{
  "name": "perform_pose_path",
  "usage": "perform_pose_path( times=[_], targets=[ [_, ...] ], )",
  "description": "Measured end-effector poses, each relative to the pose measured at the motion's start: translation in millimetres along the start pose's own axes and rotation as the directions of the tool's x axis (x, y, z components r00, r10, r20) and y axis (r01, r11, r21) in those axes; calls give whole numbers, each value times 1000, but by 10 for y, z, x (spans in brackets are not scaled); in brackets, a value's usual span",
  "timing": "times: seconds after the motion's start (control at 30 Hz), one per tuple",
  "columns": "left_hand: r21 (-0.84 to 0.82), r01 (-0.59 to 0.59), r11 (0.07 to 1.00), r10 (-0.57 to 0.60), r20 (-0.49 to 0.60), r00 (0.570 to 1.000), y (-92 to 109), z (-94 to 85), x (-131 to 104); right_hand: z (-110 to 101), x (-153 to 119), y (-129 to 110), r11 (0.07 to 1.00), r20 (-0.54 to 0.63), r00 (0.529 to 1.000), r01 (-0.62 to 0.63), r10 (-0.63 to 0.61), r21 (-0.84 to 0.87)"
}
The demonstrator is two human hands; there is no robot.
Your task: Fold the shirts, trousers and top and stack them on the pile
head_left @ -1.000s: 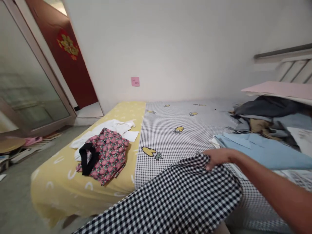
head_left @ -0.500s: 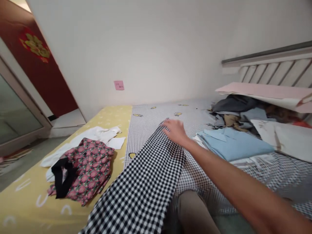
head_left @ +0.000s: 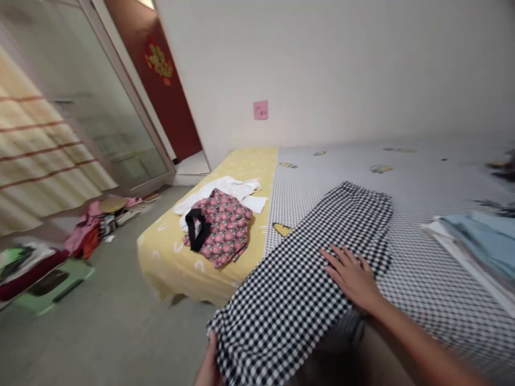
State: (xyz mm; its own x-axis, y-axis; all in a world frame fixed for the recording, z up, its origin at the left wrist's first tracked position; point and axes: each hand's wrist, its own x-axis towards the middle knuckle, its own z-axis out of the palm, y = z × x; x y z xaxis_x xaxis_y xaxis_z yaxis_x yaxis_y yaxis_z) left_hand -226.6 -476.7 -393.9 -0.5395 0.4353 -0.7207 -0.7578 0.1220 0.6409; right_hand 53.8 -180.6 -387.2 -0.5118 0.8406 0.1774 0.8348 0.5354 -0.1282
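A long black-and-white checked garment (head_left: 298, 273) lies stretched from the bed's edge toward me, its near end past the mattress. My left hand (head_left: 210, 362) grips its near left corner, the thumb on top and the other fingers hidden. Flat on the cloth, near its right side, rests my right hand (head_left: 350, 273) with fingers spread. The garment's far end lies on the checked bedsheet (head_left: 298, 187). To its left, a pink floral garment with a black band (head_left: 225, 225) is on the yellow sheet (head_left: 169, 246).
White clothing (head_left: 229, 187) and a white card (head_left: 255, 203) lie behind the floral garment. A folded light-blue garment (head_left: 478, 236) sits on the right. On the floor at left stands a green stool (head_left: 52, 289), near piled items (head_left: 86, 228). A glass door (head_left: 120, 123) is behind.
My view has swung left and down. My right hand has gone from the garment's far end to flat on its middle, and my left hand has come into view at the near corner.
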Motion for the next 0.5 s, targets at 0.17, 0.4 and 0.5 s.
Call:
perform_pose_path(
  times=[0.17, 0.4, 0.5],
  targets=[
    [-133, 78, 988, -38, 279, 960, -126, -97, -27, 26, -439, -541, 946, 32, 961, 263, -274, 188],
    [83, 26, 996, -26, 0, 1000, -42, -122, -293, -135, -1095, -1233, 679, 144, 855, 281, -498, 678],
    [343, -10, 939, 73, -171, 983, 20, -183, -316, -274, -1000, -1329, 672, 157, 871, 233, -466, 703]
  ],
)
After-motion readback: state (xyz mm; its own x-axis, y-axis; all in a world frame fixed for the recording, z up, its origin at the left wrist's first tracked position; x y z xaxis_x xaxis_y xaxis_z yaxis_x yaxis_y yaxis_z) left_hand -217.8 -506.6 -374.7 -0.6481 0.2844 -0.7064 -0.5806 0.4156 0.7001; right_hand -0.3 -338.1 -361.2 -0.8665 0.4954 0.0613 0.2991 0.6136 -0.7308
